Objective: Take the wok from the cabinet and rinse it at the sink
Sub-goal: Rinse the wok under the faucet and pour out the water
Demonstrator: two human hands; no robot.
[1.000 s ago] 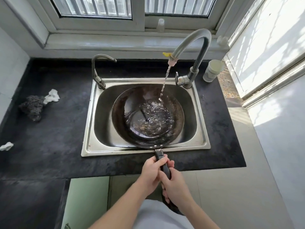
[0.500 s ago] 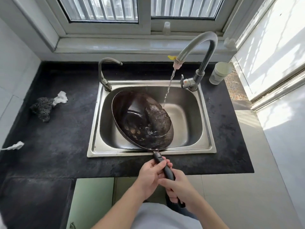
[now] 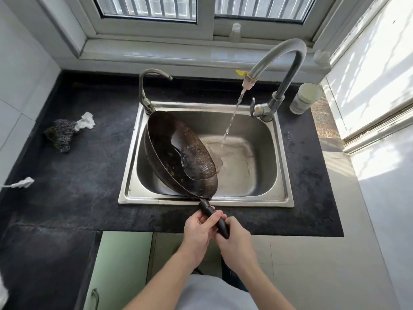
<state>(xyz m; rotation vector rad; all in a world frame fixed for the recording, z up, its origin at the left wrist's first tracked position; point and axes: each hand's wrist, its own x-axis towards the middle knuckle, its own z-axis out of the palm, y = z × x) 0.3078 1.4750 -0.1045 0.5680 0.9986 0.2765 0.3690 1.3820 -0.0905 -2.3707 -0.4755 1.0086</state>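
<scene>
The wok is held in the sink, tilted steeply rightward (water pooled at its lower rim). Its handle is clasped by the left hand and, behind it, the right hand, fingers curled round it. Water from the tap falls beside the wok.

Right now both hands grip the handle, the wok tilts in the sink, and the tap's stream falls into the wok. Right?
No: the head view shows the stream missing the tilted wok and hitting the sink floor beside it. The left hand and right hand do grip the handle.
</scene>
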